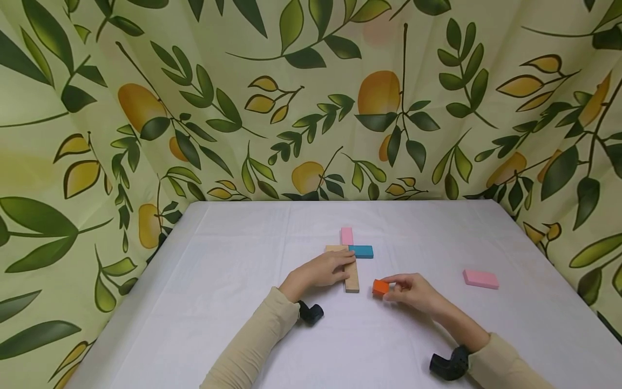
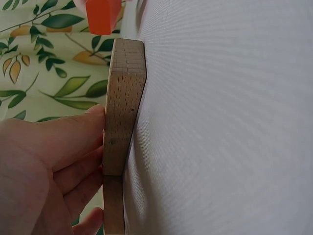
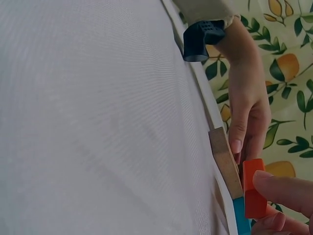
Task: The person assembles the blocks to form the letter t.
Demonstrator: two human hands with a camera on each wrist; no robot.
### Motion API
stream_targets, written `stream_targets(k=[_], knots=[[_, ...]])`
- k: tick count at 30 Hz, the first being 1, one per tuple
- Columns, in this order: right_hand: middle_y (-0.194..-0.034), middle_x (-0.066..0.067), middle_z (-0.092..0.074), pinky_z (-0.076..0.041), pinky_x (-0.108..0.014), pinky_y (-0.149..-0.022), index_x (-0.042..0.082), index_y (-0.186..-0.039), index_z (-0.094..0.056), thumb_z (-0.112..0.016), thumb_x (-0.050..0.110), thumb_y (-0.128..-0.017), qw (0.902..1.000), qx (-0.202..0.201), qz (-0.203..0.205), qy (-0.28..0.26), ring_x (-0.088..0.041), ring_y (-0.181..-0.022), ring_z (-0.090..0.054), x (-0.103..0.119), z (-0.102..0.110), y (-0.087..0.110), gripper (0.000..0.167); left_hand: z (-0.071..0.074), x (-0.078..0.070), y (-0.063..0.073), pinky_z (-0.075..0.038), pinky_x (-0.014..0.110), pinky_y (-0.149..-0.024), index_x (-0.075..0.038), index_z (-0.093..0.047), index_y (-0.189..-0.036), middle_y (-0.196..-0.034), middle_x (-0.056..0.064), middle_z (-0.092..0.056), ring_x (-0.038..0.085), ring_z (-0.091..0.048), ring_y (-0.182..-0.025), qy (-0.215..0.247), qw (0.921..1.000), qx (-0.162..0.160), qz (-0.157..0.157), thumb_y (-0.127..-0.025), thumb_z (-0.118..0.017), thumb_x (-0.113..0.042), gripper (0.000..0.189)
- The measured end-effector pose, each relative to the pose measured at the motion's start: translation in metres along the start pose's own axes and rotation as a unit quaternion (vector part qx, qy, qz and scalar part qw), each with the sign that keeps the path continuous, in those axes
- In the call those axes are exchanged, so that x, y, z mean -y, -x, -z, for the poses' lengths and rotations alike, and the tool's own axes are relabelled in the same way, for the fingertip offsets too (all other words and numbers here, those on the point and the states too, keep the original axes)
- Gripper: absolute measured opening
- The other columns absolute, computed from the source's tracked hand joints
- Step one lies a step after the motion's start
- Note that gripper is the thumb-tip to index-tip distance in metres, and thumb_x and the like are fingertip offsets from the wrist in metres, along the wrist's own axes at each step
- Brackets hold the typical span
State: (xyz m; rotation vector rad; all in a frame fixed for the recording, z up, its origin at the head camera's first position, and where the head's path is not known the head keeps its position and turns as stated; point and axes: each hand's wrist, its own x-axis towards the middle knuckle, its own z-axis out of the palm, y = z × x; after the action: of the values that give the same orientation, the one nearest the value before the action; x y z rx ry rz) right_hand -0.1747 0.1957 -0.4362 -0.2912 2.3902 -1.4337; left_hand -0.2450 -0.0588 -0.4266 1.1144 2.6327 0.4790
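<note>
My left hand (image 1: 323, 269) lies over two plain wooden blocks, one upright in the head view (image 1: 352, 281) and one crosswise (image 1: 335, 248). Its fingertips rest on their top faces; the left wrist view shows the fingers extended along the wood (image 2: 122, 107). A blue block (image 1: 362, 252) lies against the wooden ones on the right, and a pink block (image 1: 346, 235) extends from the far side. Between thumb and fingers, my right hand (image 1: 413, 292) pinches an orange block (image 3: 255, 188), just right of the near wooden block's end.
Another pink block (image 1: 481, 279) lies apart on the right side of the white-covered table (image 1: 218, 281). A leaf-and-fruit patterned curtain (image 1: 311, 108) stands behind the table and along both sides. Each wrist carries a dark camera (image 1: 449, 364).
</note>
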Motion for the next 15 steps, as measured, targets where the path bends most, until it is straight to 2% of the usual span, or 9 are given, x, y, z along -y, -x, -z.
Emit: stream_targets(k=[4, 15], knots=[[-0.065, 0.003, -0.043, -0.029, -0.019, -0.047, -0.009, -0.124, -0.059, -0.071, 0.018, -0.086, 0.9999, 0.005, 0.01, -0.002, -0.004, -0.054, -0.036, -0.0003, -0.0025, 0.0003, 0.048, -0.0003, -0.0003, -0.0001, -0.029, 0.036, -0.122, -0.012, -0.044, -0.145, -0.156, 0.001, -0.038, 0.019, -0.03, -0.149, 0.001, 1.0, -0.001, 0.001, -0.099, -0.054, -0.025, 0.049], [-0.066, 0.003, -0.044, -0.033, -0.018, -0.052, -0.009, -0.123, -0.06, -0.074, 0.019, -0.084, 1.0, 0.0, 0.0, 0.006, -0.005, -0.059, -0.041, -0.0026, -0.0102, 0.0015, 0.05, -0.0001, -0.0007, 0.0003, -0.029, 0.037, -0.122, -0.012, -0.044, -0.146, -0.156, 0.002, -0.038, 0.019, -0.03, -0.149, 0.008, 1.0, 0.002, 0.003, -0.099, -0.053, -0.025, 0.049]])
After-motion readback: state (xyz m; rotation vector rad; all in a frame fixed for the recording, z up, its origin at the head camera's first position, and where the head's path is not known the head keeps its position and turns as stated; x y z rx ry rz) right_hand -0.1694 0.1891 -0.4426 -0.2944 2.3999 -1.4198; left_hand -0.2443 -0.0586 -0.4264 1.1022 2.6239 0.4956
